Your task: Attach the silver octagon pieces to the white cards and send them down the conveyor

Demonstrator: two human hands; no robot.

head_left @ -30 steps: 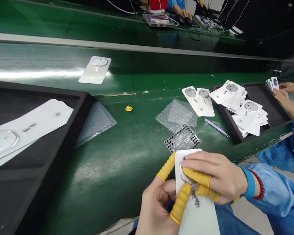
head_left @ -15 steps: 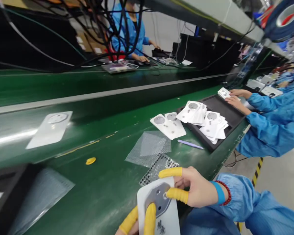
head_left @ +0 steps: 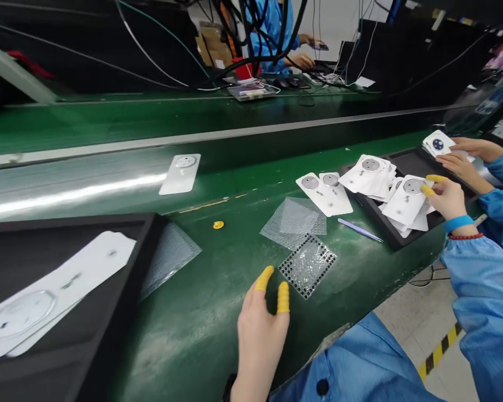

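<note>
My right hand (head_left: 449, 200), with yellow finger cots on thumb and forefinger, pinches the edge of a white panel (head_left: 402, 209) with a grey round-cornered patch. That panel lies over a fanned pile at the near side of the right black tray. My left hand (head_left: 260, 321) is empty over the green bench, its yellow-capped thumb and finger spread apart. Just beyond its fingertips lies a clear sheet edged with black dots (head_left: 308, 265). Behind that sheet are clear bubbled films (head_left: 293, 220). Purple tweezers (head_left: 360, 229) rest beside the right tray.
Another black tray (head_left: 121, 301) at left holds white panels (head_left: 62, 285). A single panel (head_left: 181, 174) lies on the metal strip, and two more (head_left: 324, 192) lie left of the right tray (head_left: 396, 241). A yellow finger cot (head_left: 218, 225) is on the bench. A co-worker's hands (head_left: 465, 159) hold panels.
Both hands were on a white panel close to me. They have parted: my right hand has moved far right to the pile with a panel, while my left has let go. The view has swung left.
</note>
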